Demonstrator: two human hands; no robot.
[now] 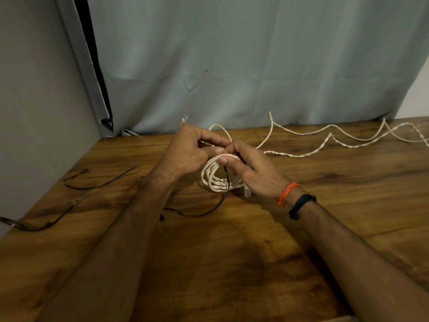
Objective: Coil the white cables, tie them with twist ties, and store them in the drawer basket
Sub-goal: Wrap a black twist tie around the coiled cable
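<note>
Both hands meet over a brown wooden table (232, 263) with a strong dark grain, and just beyond them a grey-blue cloth (232, 54) hangs down to the table's far edge. Off to the left of the left hand stands a plain pale wall (30, 89), with a dark gap between it and the cloth's edge.

Left hand (188, 152) has its fingers curled, thumb and forefinger pinching at the top of the coiled white cable (217, 176), fingertips touching those of the other hand. Right hand (255, 168) is likewise curled, its thumb laid across the upper strands of the coil and its fingers wrapped behind them; the coil hangs below the two hands, its lower loops near or on the table, which of the two I cannot tell. A thin dark twist tie (218, 201) runs down from between the fingers across the coil and trails on the wood toward the person. On the right wrist sit an orange thread band (287, 194) and a black band (301, 205).

Beyond and to the right of the right hand, loose white cables (325, 145) lie sprawled on the table, one of them twisted in a pair. To the left of the left hand lie two more dark ties (97, 182), well apart from the coil.

No writing or brand mark can be read anywhere.
</note>
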